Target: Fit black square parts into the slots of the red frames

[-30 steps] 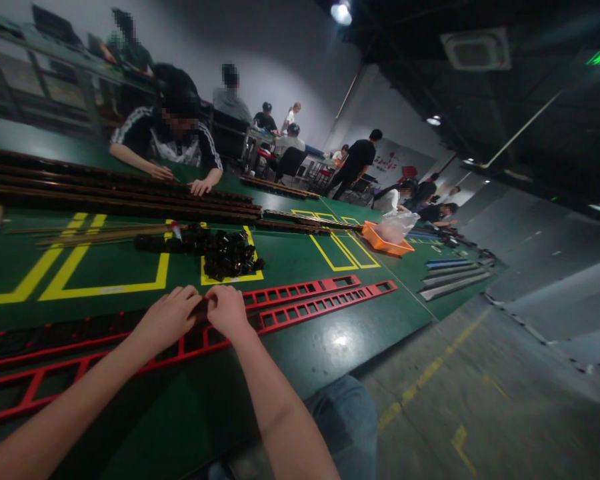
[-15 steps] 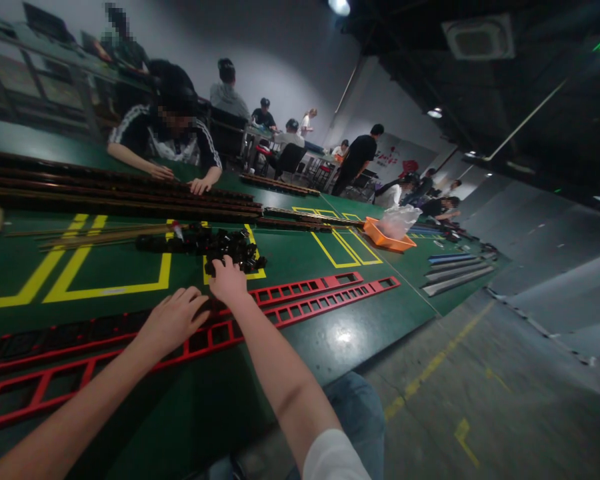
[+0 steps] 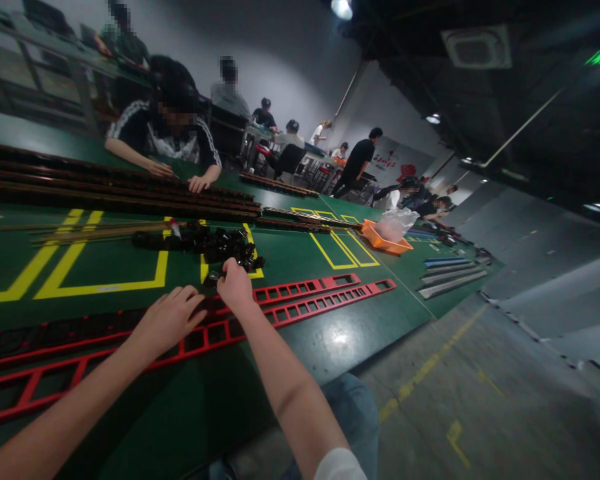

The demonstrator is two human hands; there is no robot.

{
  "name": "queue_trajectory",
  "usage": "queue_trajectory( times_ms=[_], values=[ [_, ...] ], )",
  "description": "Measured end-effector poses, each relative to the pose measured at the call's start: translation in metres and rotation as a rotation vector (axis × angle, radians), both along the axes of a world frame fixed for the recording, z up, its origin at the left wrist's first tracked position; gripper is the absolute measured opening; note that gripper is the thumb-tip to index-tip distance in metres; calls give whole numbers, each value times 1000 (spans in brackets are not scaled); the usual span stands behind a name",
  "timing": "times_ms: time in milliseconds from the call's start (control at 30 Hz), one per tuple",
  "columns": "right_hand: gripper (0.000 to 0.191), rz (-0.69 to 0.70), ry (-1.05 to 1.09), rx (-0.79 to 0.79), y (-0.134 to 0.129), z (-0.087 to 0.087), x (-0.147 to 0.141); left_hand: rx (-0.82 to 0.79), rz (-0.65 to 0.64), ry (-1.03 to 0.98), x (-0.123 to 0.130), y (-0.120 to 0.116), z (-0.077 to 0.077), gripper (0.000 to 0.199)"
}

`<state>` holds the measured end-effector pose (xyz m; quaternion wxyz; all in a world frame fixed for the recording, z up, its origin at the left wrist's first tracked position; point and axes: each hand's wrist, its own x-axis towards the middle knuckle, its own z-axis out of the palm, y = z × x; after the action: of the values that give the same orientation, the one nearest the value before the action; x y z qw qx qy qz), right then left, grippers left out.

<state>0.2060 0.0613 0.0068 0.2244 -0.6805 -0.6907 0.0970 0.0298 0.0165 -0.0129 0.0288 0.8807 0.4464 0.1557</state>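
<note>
Two long red ladder-like frames [image 3: 300, 311] lie side by side along the near part of the green table. Black square pieces [image 3: 60, 331] sit in the left stretch of the rear frame. My left hand [image 3: 173, 317] lies over the rear frame, its fingers bent across it and its thumb on the near side. Just right of it, my right hand [image 3: 236, 285] is closed in a pinch, with a small black part [image 3: 211, 279] at its fingertips. Behind that hand is a loose heap of small black parts [image 3: 225, 245].
Long dark brown strips [image 3: 120, 190] run across the table's far side, where a co-worker's hands [image 3: 203, 181] rest. Thin yellowish rods [image 3: 100, 231] lie left of the heap. An orange bin [image 3: 386, 241] with a plastic bag and several grey strips [image 3: 450, 281] are farther right.
My right hand has drawn back a little from the heap towards the red frames, and its fingers have closed. My left hand stays on the rear frame. The view has shifted slightly.
</note>
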Motion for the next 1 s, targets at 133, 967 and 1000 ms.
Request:
queue_trajectory(
  times_ms=[133, 967, 1000],
  values=[
    [40, 60, 188, 96, -5, -4, 14, 11, -2, 0, 0, 0, -1, 36],
    [12, 287, 351, 270, -33, -18, 24, 6, 13, 45, 2, -4, 6, 25],
    [13, 294, 352, 275, -34, -18, 25, 7, 7, 42, 2, -4, 6, 24]
  ],
)
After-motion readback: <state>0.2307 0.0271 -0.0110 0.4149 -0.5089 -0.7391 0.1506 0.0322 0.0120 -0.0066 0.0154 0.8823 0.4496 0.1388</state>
